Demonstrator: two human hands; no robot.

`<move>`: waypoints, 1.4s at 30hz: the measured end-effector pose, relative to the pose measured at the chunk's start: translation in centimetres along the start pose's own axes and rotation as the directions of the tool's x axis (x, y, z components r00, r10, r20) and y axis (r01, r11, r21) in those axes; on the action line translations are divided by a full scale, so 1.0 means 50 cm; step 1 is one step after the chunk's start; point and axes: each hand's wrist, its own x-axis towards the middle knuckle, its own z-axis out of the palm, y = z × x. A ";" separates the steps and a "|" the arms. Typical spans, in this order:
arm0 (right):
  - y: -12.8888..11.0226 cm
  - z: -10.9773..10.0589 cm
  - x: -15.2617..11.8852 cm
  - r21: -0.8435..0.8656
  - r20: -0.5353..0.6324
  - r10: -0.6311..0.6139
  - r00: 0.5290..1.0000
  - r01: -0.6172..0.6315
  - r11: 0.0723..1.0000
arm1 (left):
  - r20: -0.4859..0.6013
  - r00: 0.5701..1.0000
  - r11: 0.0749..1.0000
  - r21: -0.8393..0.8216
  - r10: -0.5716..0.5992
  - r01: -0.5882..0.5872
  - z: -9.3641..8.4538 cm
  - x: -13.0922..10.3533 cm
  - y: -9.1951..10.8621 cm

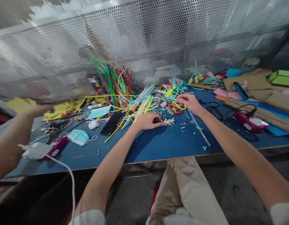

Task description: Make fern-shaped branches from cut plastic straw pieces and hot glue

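My left hand point(148, 121) is closed, thumb and fingers pinching one end of a cream pipe-cleaner sprig point(168, 121) with short slanted side pieces. The sprig lies level, just above the blue tabletop point(149, 147). My right hand point(190, 102) has its fingers curled together at the yellow loop of a pair of scissors point(174, 109), whose other loop is red. The scissors' blades point left towards small fuzzy clippings. Behind both hands are a heap of trimmed pastel pieces point(169, 92) and a large bunch of coloured pipe cleaners point(118, 82).
Left of me another person's arm point(15, 134) reaches over the table. A phone point(111, 123), face masks point(78, 137), a white charger point(38, 150) and its cable lie there. On the right are a clear stick point(199, 127), a magenta device point(251, 121) and brown paper point(250, 81). Perforated metal point(158, 40) stands behind.
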 end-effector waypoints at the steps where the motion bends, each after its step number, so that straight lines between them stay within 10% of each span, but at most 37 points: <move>1: 0.001 -0.004 0.000 -0.047 0.014 -0.022 1.000 0.023 0.999 | 0.001 1.000 1.000 0.005 0.005 -0.005 0.001 0.000 -0.002; 9: 0.002 -0.005 -0.005 -0.141 0.055 -0.072 0.996 0.080 0.987 | -0.016 0.997 0.996 0.055 0.069 -0.068 0.015 0.001 -0.009; 21: 0.005 -0.001 -0.009 -0.188 -0.058 -0.163 0.985 0.150 0.971 | -0.263 0.957 0.988 0.064 -0.121 0.142 0.009 0.001 0.000; 32: 0.000 0.007 -0.019 -0.399 -0.024 -0.342 0.940 0.304 0.865 | -0.566 0.805 0.982 -0.052 -0.178 0.181 0.016 0.007 0.005; 42: -0.006 0.012 -0.025 -0.368 -0.064 -0.361 0.930 0.314 0.875 | -0.640 0.762 0.989 0.027 -0.097 0.149 0.027 0.005 0.000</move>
